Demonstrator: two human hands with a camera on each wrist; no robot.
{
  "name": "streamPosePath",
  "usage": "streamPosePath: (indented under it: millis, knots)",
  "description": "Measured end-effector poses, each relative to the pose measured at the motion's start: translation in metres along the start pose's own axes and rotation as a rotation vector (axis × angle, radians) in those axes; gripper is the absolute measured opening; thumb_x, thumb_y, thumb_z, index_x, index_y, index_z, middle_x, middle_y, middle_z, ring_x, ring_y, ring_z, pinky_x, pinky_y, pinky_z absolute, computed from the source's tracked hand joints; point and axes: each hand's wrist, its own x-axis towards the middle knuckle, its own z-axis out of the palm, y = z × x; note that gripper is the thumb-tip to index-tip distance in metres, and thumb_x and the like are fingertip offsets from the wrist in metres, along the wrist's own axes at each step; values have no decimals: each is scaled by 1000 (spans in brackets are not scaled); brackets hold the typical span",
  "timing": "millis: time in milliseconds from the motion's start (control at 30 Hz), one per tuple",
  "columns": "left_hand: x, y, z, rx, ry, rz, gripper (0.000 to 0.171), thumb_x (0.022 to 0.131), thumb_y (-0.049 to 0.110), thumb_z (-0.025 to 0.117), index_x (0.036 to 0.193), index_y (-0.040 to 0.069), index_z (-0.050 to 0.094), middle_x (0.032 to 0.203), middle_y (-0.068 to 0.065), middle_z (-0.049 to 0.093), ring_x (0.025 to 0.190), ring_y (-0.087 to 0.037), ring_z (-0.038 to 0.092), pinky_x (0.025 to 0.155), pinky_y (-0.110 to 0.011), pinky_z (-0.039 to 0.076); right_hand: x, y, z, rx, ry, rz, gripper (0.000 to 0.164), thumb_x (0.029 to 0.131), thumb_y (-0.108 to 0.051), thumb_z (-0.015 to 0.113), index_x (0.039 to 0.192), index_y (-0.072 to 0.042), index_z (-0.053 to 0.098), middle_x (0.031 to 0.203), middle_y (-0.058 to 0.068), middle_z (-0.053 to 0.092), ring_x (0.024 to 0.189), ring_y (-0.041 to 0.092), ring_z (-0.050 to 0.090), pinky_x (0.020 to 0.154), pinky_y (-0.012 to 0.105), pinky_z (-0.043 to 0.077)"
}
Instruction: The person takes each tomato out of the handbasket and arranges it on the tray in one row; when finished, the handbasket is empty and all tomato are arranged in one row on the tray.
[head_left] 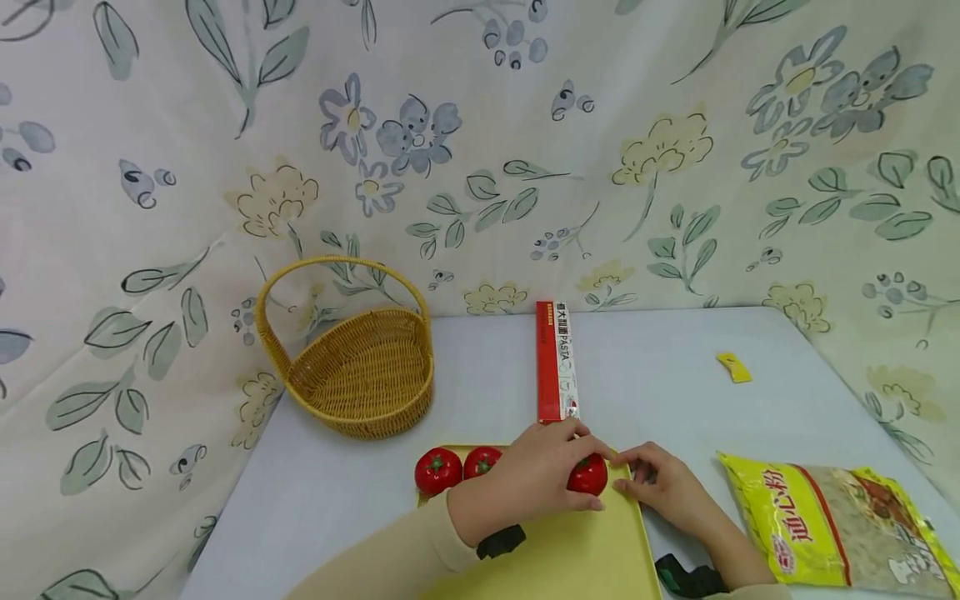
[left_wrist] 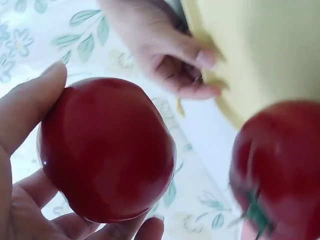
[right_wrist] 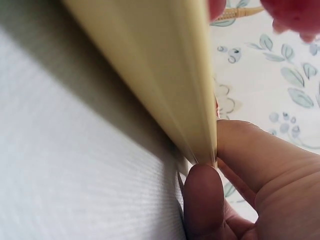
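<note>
My left hand [head_left: 534, 473] holds a red tomato [head_left: 589, 476] over the far right part of a yellow tray [head_left: 588, 554]. The left wrist view shows the fingers curled round this tomato [left_wrist: 107, 150], with another tomato [left_wrist: 282, 170] apart from it. Two tomatoes sit at the tray's far left: one [head_left: 438, 472] in full view, the other [head_left: 482, 461] partly behind my left hand. My right hand [head_left: 670, 486] grips the tray's right edge near the far corner. In the right wrist view, thumb and finger pinch the tray rim [right_wrist: 192, 100].
A wicker basket [head_left: 375, 375] with a tall handle stands at the back left. Behind the tray lies a red and white pasta box [head_left: 557, 362]. A yellow noodle bag [head_left: 840, 525] lies on the right, with a small yellow packet [head_left: 734, 367] farther back. Floral cloth [head_left: 480, 167] hangs behind.
</note>
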Motion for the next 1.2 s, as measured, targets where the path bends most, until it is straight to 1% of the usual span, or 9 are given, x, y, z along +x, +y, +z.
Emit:
streamPosePath:
  millis: [67, 133, 300, 500, 667, 767, 933, 1100, 1200]
  knots:
    - [6, 0, 5, -15, -4, -5, 58, 86, 47, 86, 137, 31, 64, 129, 7, 60, 109, -7, 57, 84, -17, 53, 1, 0, 1, 2, 3, -11, 27, 90, -15, 84, 114, -12, 73, 94, 1, 58, 78, 12, 54, 65, 24, 50]
    - [10, -1, 10, -30, -14, -29, 58, 85, 43, 88, 135, 30, 63, 128, 7, 59, 109, -5, 56, 80, -15, 53, 2, -1, 2, 5, 3, -20, 27, 91, -15, 84, 115, -12, 73, 94, 1, 58, 78, 12, 55, 65, 24, 49]
    - [16, -5, 22, -22, -40, -75, 55, 84, 39, 90, 130, 28, 62, 124, 7, 58, 105, -3, 55, 78, -15, 53, 5, -3, 6, 12, 4, -20, 26, 91, -16, 84, 114, -13, 73, 93, 1, 58, 77, 12, 55, 64, 25, 49]
    - [20, -11, 35, 15, -34, -79, 52, 85, 41, 89, 122, 24, 59, 114, 7, 57, 95, -1, 54, 75, -14, 52, 5, -5, 7, 18, 3, -35, 25, 91, -15, 84, 113, -12, 73, 92, 1, 58, 77, 11, 55, 64, 25, 48]
    - [24, -14, 42, 23, -38, -80, 53, 84, 42, 89, 122, 22, 58, 111, 7, 56, 93, -1, 53, 75, -14, 51, 5, -8, 8, 21, 13, -63, 24, 91, -14, 84, 112, -12, 74, 92, -1, 58, 77, 10, 54, 64, 25, 48]
    - [25, -16, 46, 14, -49, -77, 53, 85, 42, 89, 123, 23, 58, 112, 7, 56, 94, -1, 53, 75, -14, 51, 3, -9, 8, 20, 16, -45, 24, 90, -14, 84, 112, -12, 74, 92, -1, 58, 76, 10, 54, 64, 25, 48]
    - [26, -17, 51, 40, -61, -88, 58, 84, 45, 89, 128, 25, 57, 117, 8, 57, 98, -2, 54, 80, -16, 53, 3, -9, 8, 5, 12, -16, 24, 91, -14, 84, 112, -12, 73, 92, 0, 57, 77, 11, 54, 65, 25, 48]
    - [27, -16, 51, 80, -79, -82, 73, 85, 48, 87, 146, 30, 50, 128, 7, 57, 109, -5, 55, 89, -21, 53, 4, -7, 6, 5, 10, -11, 25, 90, -15, 84, 113, -12, 73, 93, 1, 58, 77, 12, 55, 64, 25, 49]
    - [28, -15, 50, 106, -94, -79, 80, 85, 50, 85, 152, 33, 46, 135, 7, 56, 115, -7, 55, 94, -25, 53, 4, -6, 6, 2, 11, -21, 26, 90, -16, 84, 113, -12, 73, 94, 1, 58, 77, 12, 55, 63, 25, 49]
